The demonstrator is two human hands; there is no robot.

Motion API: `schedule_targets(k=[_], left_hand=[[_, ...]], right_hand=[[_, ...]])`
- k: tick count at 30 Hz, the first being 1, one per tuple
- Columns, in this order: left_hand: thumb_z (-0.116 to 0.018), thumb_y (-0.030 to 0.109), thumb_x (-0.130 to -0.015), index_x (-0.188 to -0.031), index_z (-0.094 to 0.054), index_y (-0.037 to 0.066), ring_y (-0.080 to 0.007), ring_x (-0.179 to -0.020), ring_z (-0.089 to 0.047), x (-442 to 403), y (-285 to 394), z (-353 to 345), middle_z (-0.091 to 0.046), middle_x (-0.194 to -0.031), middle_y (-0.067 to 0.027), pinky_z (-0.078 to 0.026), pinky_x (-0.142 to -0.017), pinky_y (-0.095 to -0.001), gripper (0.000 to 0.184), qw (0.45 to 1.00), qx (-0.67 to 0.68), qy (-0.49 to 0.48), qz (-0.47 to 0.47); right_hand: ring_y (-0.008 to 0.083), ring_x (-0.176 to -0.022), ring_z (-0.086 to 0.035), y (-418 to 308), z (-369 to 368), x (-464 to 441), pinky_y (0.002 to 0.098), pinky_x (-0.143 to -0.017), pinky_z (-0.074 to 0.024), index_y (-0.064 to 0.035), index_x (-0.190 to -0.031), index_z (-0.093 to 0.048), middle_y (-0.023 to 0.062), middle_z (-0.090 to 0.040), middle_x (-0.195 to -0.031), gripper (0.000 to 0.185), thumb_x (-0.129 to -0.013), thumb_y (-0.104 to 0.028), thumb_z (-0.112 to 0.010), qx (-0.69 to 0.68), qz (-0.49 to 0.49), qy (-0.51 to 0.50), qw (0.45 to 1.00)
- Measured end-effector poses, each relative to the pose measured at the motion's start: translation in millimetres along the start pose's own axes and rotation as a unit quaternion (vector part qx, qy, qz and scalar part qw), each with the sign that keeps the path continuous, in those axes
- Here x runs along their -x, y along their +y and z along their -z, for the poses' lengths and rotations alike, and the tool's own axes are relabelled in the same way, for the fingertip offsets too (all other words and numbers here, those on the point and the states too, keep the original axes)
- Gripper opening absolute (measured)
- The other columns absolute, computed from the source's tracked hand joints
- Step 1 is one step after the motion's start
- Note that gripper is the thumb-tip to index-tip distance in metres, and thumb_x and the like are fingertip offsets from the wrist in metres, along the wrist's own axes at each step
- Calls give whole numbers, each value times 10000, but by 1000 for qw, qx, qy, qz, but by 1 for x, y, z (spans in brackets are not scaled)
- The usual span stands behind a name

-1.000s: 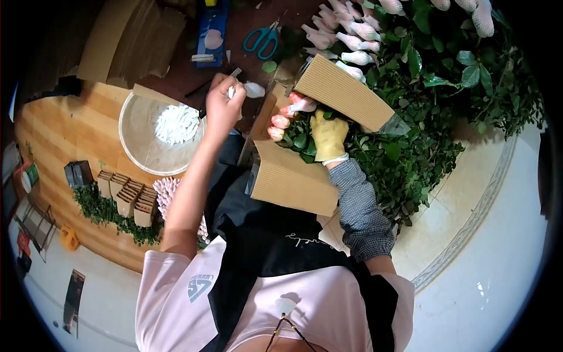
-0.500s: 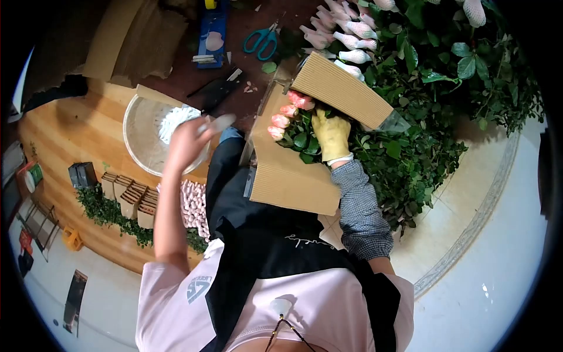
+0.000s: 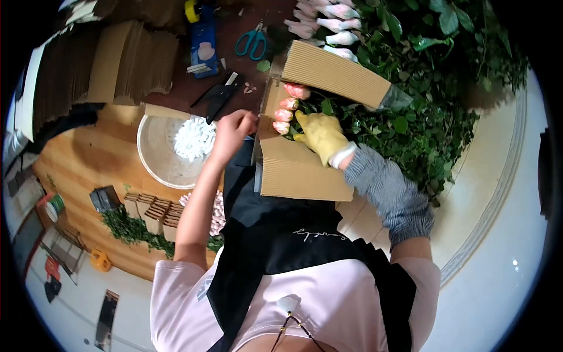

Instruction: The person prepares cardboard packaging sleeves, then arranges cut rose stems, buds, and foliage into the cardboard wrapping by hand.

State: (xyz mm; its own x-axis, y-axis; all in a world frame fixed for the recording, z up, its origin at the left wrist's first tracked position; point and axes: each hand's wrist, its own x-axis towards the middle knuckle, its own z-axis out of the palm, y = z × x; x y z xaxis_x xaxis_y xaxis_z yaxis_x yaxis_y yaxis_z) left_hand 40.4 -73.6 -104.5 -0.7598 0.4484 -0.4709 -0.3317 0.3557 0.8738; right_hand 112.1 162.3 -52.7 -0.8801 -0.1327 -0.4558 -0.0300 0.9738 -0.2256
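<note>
My left hand (image 3: 236, 128), bare, is closed with the fingertips pressed together, just left of the cardboard wrap's edge. Whatever it may pinch is hidden. My right hand (image 3: 321, 136) wears a yellow glove and lies over the leafy stems, thumb and forefinger spread towards the flower heads. Pink and cream roses (image 3: 282, 114) line up in a short row beside its fingertips. Under them and on both sides is the folded corrugated cardboard wrap (image 3: 305, 173), resting by my lap. Green rose foliage (image 3: 404, 138) spreads out of its right side.
A round basket (image 3: 153, 158) with white foam net sleeves (image 3: 194, 138) stands at left. Teal scissors (image 3: 251, 44), a black tool (image 3: 218, 98) and a blue board (image 3: 203, 41) lie on the dark table. Sleeved roses (image 3: 340, 24) lie at the top, stacked cardboard (image 3: 117, 64) at upper left.
My left hand has moved right from over the basket, where it held a white foam sleeve, to the cardboard's edge. My right hand has shifted slightly left and down, its thumb now spread.
</note>
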Motion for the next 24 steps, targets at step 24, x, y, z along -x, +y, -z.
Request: schedule_targets(k=[24], left_hand=[[-833,267,-704,-855,-677,85,-257,-848,-566,-33,31,-31,-579,-943,-50,-466,-767,-392,283,795,-415,-132,-422]], right_hand=[[271,-651,-692,26,-27,-18,429,-552,-528,-105,-894,-685,90,-699,-707,248,-937,-333,-597,-34,-78,173,981]])
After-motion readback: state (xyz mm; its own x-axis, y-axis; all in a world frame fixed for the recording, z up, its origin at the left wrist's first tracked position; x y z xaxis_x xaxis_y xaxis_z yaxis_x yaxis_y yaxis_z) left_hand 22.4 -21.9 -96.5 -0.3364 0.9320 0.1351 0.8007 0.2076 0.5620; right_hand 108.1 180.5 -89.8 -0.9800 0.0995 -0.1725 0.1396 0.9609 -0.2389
